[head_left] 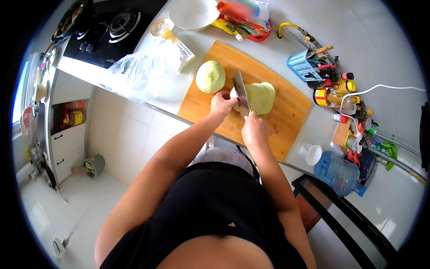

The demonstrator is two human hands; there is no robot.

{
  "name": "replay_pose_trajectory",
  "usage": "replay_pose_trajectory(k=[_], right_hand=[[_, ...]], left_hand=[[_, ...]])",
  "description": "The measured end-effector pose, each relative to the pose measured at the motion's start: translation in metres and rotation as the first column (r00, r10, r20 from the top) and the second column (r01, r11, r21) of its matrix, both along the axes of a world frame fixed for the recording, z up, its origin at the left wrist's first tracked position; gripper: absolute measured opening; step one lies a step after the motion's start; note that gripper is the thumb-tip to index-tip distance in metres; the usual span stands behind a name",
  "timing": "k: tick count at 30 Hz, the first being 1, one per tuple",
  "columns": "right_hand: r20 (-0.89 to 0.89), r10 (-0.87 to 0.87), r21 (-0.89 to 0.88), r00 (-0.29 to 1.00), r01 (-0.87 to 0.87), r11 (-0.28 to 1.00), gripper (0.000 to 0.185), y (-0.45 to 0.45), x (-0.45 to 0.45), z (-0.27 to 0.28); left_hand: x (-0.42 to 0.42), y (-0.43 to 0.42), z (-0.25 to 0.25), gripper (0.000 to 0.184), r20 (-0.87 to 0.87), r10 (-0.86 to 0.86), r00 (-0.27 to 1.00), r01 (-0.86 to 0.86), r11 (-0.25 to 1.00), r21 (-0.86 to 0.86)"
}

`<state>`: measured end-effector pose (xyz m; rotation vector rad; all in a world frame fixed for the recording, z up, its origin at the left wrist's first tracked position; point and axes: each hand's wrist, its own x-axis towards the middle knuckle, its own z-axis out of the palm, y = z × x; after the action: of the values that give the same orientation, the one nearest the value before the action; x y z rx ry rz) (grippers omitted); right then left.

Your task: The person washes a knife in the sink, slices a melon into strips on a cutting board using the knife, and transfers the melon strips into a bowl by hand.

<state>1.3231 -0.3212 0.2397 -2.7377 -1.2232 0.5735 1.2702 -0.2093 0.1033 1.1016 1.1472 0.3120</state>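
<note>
A wooden cutting board [286, 123] lies on the counter. My right hand [255, 131] is closed around the handle of a kitchen knife [240, 91], whose broad blade points away from me. Right of the blade, flat pale green vegetable slices [262, 97] lie overlapping. Against the blade's left side my left hand [222, 104] is closed, its fingertips on a pale vegetable piece [233, 93] that is mostly hidden. Behind that hand, a larger rounded vegetable chunk [210, 77], pale green and peeled, rests on the board apart from the slices.
A grater [182, 54] and a clear plastic bag [136, 74] lie left of the board. Beyond it stands a white bowl [193, 14]. To the right are a blue utensil basket [303, 65], several bottles, a white cup [311, 154] and a large water jug [336, 174].
</note>
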Motion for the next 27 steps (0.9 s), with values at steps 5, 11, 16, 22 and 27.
replay_pose_trajectory(k=[5, 11, 16, 22, 27], right_hand=[[-0.041, -0.029, -0.089, 0.999, 0.025, 0.996, 0.016, -0.006, -0.003, 0.016], [-0.102, -0.082, -0.103, 0.991, 0.071, 0.992, 0.021, 0.012, 0.005, 0.007], [-0.143, -0.047, -0.060, 0.989, 0.039, 0.997, 0.013, 0.012, 0.012, -0.009], [-0.191, -0.060, -0.033, 0.980, 0.055, 0.998, 0.013, 0.016, 0.012, -0.039], [-0.184, -0.101, -0.051, 0.978, 0.093, 0.994, 0.011, 0.012, -0.001, -0.071]], left_hand=[[0.002, -0.001, 0.015, 0.047, -0.047, -0.017, 0.999, 0.018, 1.000, 0.020], [0.003, 0.000, -0.002, 0.044, -0.048, 0.023, 0.999, -0.025, 0.999, -0.036], [0.002, -0.003, 0.003, 0.033, -0.079, -0.010, 0.997, 0.014, 0.999, 0.049], [-0.001, -0.004, 0.010, 0.033, -0.098, 0.002, 0.995, 0.002, 0.999, 0.044], [-0.004, -0.003, 0.016, 0.033, -0.081, -0.009, 0.997, 0.014, 0.998, 0.058]])
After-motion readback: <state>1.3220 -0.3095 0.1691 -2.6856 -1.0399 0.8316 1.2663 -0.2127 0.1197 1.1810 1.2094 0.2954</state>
